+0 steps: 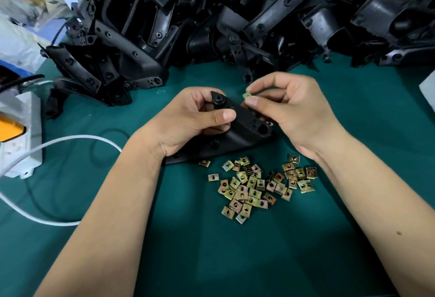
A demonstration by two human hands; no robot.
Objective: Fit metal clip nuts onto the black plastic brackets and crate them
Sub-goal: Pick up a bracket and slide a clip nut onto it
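Observation:
My left hand (188, 117) grips a black plastic bracket (244, 129) at its upper end, thumb on top, over the green table. Its long lower flange rests on the mat. My right hand (289, 113) pinches one brass-coloured metal clip nut (246, 95) between thumb and forefinger, just above the bracket's upper edge. A loose heap of several clip nuts (256, 186) lies on the mat right below the bracket, between my forearms.
A big pile of black plastic brackets (235, 19) fills the far side of the table. At the left stand a white power strip (23, 136) with a yellow plug (10, 129) and a white cable (77, 137) looping across the green mat (211, 249).

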